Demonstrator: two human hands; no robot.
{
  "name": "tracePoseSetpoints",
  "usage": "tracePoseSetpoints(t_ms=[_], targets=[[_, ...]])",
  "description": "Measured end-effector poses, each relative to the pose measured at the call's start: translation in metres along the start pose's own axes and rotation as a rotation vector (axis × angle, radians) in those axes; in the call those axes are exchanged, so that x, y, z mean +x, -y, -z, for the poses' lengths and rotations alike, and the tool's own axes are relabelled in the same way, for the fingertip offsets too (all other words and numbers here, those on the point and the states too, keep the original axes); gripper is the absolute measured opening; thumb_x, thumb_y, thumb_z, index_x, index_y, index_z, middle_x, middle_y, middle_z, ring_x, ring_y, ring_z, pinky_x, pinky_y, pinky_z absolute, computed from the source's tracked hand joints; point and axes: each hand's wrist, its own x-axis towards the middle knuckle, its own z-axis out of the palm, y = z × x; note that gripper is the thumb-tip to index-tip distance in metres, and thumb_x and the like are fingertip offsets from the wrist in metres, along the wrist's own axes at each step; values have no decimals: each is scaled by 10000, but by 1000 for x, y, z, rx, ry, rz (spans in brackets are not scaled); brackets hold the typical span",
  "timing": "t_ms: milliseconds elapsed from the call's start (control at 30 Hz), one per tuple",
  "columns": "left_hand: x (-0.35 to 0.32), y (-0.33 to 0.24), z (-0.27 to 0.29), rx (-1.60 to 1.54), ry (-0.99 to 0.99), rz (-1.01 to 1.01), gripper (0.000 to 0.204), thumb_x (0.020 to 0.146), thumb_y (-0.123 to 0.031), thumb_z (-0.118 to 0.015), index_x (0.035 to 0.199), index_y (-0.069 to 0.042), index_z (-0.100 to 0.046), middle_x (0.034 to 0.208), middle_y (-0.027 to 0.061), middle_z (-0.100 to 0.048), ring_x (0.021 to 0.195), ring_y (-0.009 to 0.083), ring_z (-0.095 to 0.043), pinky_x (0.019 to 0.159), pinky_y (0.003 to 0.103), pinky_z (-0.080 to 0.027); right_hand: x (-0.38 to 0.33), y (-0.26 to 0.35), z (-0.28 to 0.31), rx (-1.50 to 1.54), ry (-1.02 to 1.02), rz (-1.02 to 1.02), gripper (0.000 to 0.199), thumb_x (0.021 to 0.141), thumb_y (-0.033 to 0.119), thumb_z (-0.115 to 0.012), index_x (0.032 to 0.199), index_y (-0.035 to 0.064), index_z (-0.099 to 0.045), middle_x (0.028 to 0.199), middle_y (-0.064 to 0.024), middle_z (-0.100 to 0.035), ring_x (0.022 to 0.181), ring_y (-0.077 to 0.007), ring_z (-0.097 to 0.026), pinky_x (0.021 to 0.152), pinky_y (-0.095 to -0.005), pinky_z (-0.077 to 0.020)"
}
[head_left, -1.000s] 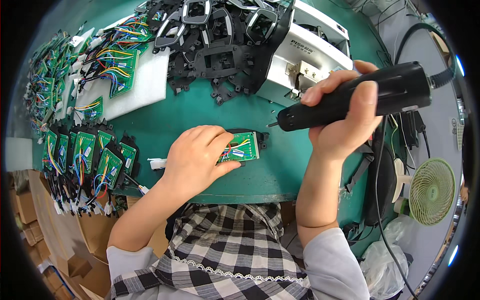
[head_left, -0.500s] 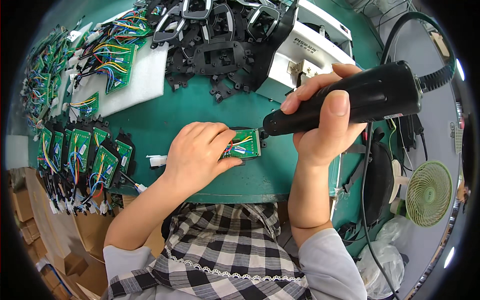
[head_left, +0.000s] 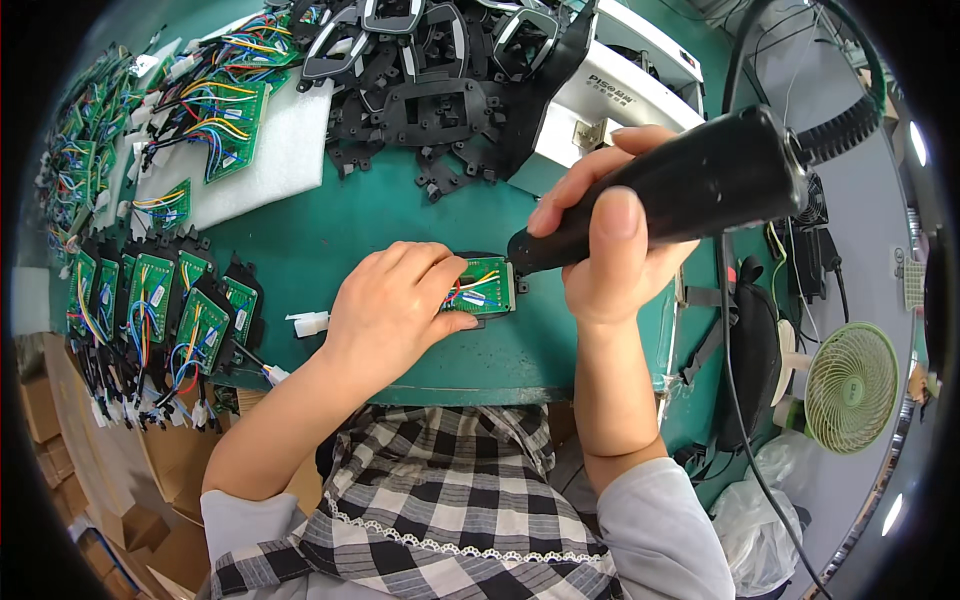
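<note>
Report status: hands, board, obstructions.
Left hand pressing green circuit board on the table. Right hand gripping black power screwdriver, tip at board's right edge. Nothing between them.

Left hand (head_left: 392, 305): laid palm down, fingers (head_left: 440, 268) curled forward | Right hand (head_left: 612, 240): raised, fingers wrapped in a closed grip, thumb on top | Forearms: entered from lower edge

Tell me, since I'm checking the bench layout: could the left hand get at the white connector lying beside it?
Probably yes. The white connector lies on bare green mat just left of the left hand, nothing between them. But that hand is pressing the circuit board down and would have to let go.
</note>
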Motion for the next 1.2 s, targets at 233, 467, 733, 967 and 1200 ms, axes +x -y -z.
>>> tracePoseSetpoints(t_ms=[233, 467, 733, 967, 1200], targets=[[0, 1, 0, -23, 16, 0, 540, 602, -305, -802, 1041, -43, -631, 1048, 78, -622, 947, 272, -594, 804, 383, -497, 2, 2, 2, -48, 33, 10, 708, 847, 493, -619, 1130, -118, -399, 617, -121, -578, 435, -161, -545, 417, -254, -448], [-2, -10, 26, 124, 30, 51, 724, 577, -333, -812, 1199, -59, -563, 1072, 105, -609, 1011, 305, -570, 906, 416, -447, 51, 31, 48, -189, -240, 239, 639, 905, 505, -541, 1178, -51, -385, 662, -139, -566, 475, -221, -557, 464, -332, -495], [-8, 1, 19, 84, 47, 97, 585, 589, -302, -827, 1079, -53, -625, 1042, 101, -606, 999, 305, -566, 902, 420, -429, 69, 29, 50, -253, -201, 362, 564, 881, 405, -624, 1125, -67, -436, 643, -153, -564, 459, -224, -562, 443, -336, -502], [-7, 2, 16, 56, 35, 117, 566, 606, -297, -826, 1076, -53, -625, 1046, 99, -604, 1005, 308, -564, 900, 416, -429, 60, 29, 31, -267, -227, 284, 579, 886, 384, -616, 1124, -102, -411, 634, -142, -568, 450, -209, -560, 441, -312, -488], [-8, 5, 12, 41, 22, 123, 564, 602, -288, -826, 1076, -56, -624, 1042, 88, -601, 1005, 301, -565, 896, 410, -429, 13, 31, 28, -33, -90, -4, 659, 865, 448, -604, 1173, -91, -383, 643, -111, -557, 449, -178, -536, 440, -288, -464]])
